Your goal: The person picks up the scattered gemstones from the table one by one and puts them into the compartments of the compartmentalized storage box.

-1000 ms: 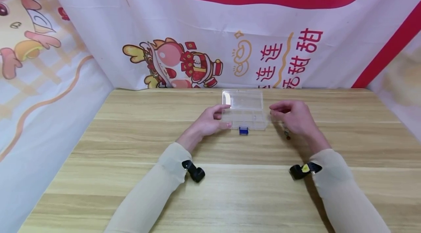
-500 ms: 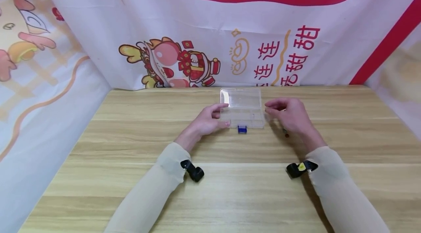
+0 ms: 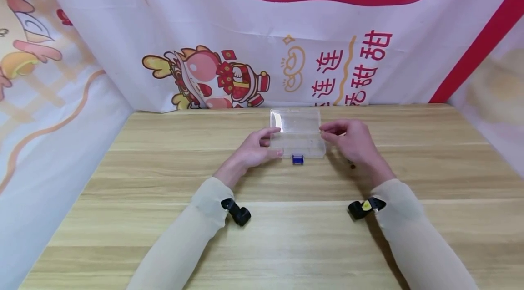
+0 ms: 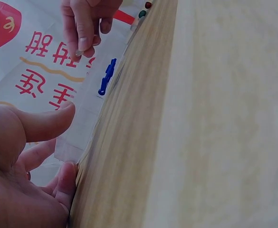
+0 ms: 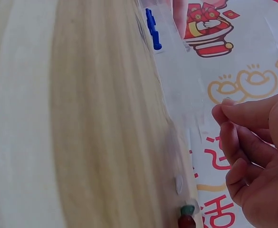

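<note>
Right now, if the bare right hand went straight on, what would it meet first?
Probably the open, clear, rectangular plastic box, though the right hand might pass above it; depth is unclear.

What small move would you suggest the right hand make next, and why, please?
I would probably lower the tiny, pale object into the open, clear plastic box and release it: the right hand pinches it at the box's right edge, while the left hand holds the left end. Which compartment suits, I cannot tell.

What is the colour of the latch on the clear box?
Blue; the latch shows best in the left wrist view.
</note>
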`<state>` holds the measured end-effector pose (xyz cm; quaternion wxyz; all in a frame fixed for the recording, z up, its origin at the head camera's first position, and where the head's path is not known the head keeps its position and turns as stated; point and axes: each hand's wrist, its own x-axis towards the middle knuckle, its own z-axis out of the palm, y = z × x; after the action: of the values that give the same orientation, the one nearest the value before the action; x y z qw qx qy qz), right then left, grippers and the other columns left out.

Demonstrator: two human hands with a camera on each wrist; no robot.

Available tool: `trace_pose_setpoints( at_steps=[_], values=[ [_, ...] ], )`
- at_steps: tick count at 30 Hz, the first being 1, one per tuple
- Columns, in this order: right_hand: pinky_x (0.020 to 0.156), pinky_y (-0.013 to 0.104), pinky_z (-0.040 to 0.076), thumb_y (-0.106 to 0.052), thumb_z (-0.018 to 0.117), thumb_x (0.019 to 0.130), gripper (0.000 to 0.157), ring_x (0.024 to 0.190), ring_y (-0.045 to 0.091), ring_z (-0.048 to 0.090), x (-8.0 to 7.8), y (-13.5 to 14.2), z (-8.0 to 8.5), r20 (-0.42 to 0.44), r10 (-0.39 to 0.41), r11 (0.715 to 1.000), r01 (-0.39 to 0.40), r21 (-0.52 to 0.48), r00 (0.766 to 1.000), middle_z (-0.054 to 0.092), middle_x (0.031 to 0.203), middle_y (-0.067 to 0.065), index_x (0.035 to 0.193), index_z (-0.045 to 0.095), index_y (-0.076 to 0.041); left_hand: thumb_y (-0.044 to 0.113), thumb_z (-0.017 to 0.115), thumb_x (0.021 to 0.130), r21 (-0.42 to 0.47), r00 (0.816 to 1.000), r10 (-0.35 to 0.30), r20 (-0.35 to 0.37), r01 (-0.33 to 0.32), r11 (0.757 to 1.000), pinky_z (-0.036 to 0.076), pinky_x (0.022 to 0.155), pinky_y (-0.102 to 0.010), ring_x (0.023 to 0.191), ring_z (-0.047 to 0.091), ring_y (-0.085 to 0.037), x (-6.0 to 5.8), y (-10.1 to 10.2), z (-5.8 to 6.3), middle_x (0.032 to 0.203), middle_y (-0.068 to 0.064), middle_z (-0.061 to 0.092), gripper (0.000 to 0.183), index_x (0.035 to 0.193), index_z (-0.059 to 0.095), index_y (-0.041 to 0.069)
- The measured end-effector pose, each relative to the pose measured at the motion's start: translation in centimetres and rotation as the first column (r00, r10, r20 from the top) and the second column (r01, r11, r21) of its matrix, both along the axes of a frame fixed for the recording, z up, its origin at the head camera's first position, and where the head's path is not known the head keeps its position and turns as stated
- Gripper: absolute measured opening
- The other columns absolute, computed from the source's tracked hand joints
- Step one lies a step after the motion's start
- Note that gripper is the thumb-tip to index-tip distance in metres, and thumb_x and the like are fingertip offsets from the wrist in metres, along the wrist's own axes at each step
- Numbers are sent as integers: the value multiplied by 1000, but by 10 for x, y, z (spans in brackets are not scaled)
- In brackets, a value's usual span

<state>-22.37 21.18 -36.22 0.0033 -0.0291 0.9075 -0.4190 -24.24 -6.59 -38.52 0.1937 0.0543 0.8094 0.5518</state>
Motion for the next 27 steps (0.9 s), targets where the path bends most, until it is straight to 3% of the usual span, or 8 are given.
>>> trace_pose_setpoints(
  at_steps=[7,27],
  values=[
    [76,30,52,-18,72,101,22,100,23,64,-5,-7,-2,-26,18,1000,-18,4,999,77,114,10,121,79,-11,11,81,91,0,1000,5,6,-5,1000,47,113,-44,130,51,-27,0,-2,1,146,-6,53,73,154,54,32],
    [81,34,52,-19,72,102,20,102,24,62,-6,-25,-4,54,10,1000,-8,-27,998,74,117,7,120,79,-16,10,82,88,6,1000,10,7,-10,1000,47,111,-44,128,51,-26,2,-1,1,145,-6,54,74,154,55,32]
  ],
)
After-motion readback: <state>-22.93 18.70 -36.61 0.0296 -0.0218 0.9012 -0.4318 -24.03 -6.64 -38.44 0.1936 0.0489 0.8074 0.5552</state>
